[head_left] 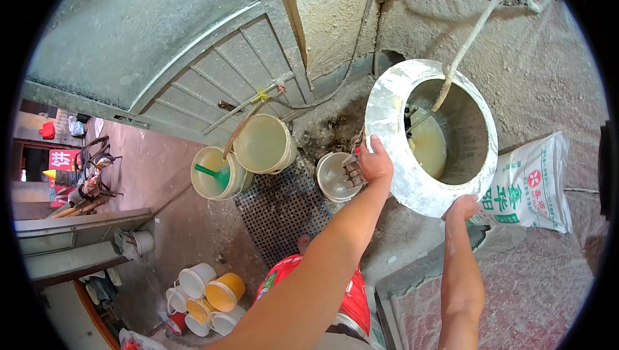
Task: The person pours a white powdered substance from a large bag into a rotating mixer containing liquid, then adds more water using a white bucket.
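A large grey-white metal drum [431,196] with a sloping collar leans toward me, its round mouth facing up. Pale yellowish liquid [429,147] lies inside it, and a dark rod-like part shows at the inner left. My left hand [376,162] grips the left edge of the collar, thumb and fingers on the metal. At the lower edge, my right hand [461,209] is curled round the collar, its fingertips partly hidden. A crusted hose [465,47] hangs from above into the mouth. Below my left hand stands a small white bucket [330,185] with a metal piece in it.
Two cream buckets [261,144] stand left of a black perforated mat [277,208], one with a green scoop [216,173]. A white printed sack [532,189] leans at the right. Stacked white and yellow buckets [222,292] lie lower left. A metal door [213,60] stands behind.
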`<state>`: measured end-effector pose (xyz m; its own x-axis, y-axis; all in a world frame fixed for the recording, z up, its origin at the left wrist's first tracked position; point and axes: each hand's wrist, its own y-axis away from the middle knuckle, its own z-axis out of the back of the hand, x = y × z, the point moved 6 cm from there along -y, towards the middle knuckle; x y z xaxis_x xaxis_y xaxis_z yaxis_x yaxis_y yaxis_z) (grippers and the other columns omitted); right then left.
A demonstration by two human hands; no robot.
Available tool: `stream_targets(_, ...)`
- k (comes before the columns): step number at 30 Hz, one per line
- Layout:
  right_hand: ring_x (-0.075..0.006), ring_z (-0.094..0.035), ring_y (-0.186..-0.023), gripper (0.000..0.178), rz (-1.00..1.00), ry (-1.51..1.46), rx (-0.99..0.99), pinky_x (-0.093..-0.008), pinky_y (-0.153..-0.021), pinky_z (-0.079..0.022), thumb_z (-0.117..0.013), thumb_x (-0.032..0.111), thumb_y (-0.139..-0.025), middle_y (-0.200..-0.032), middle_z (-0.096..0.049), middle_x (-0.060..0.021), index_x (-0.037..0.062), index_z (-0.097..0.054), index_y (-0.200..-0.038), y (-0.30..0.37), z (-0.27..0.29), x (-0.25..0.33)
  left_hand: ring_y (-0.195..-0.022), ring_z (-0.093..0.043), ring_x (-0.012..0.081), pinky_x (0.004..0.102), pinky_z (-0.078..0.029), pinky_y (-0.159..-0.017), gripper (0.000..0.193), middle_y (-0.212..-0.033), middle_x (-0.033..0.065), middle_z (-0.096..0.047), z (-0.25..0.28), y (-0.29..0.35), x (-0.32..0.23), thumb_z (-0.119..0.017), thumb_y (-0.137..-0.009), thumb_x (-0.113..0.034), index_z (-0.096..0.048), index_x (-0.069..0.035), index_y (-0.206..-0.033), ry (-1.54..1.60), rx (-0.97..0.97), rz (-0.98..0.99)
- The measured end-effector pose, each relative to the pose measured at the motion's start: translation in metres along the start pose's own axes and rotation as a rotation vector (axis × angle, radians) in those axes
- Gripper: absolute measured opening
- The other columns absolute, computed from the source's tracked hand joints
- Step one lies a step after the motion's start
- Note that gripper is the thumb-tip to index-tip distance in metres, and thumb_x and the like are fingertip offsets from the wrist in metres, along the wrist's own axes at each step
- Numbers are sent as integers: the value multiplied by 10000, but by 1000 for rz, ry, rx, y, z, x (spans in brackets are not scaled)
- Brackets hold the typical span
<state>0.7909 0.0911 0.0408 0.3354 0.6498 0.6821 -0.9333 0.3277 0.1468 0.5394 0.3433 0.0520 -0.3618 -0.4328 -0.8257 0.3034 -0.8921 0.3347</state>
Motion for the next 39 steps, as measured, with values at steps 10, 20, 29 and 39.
stream_targets(10, -464, -486, -977, 488, 19, 23, -12, -476, -867, -370, -308, 278, -874, -1074, -484, -342, -140, -428, -1098, 4, 3, 4, -958, -529, 382, 425, -403, -822, 538, -1026, 215, -571, 0, 0, 1, -368, -848, -475, -549, -16, -1061, -22, 9, 29)
stream_targets(20, -458, -493, -978, 481, 42, 97, 9, -469, -858, -377, -304, 268, -869, -1080, -490, -333, -122, -415, -1128, 8, 6, 10, -964, -525, 378, 432, -402, -817, 536, -1041, 198, -570, -3, -1, 5, -355, -847, -487, -549, -44, -1077, -39, 18, 43)
stream_targets(29, -457, -502, -953, 475, 62, 99, 13, -482, -840, -382, -316, 273, -863, -1046, -504, -336, -133, -452, -1070, 0, 1, 4, -961, -520, 391, 429, -399, -822, 532, -1027, 221, -568, -4, -1, 6, -370, -849, -474, -553, -24, -1064, -2, -1, 27)
stream_targets(39, -463, -498, -949, 470, 65, -5, -44, -478, -836, -383, -322, 275, -871, -1035, -505, -335, -134, -437, -1071, 8, 5, 8, -976, -505, 375, 437, -397, -830, 533, -1058, 224, -537, -3, -2, 4, -387, -844, -474, -527, -30, -1103, 11, 46, 25)
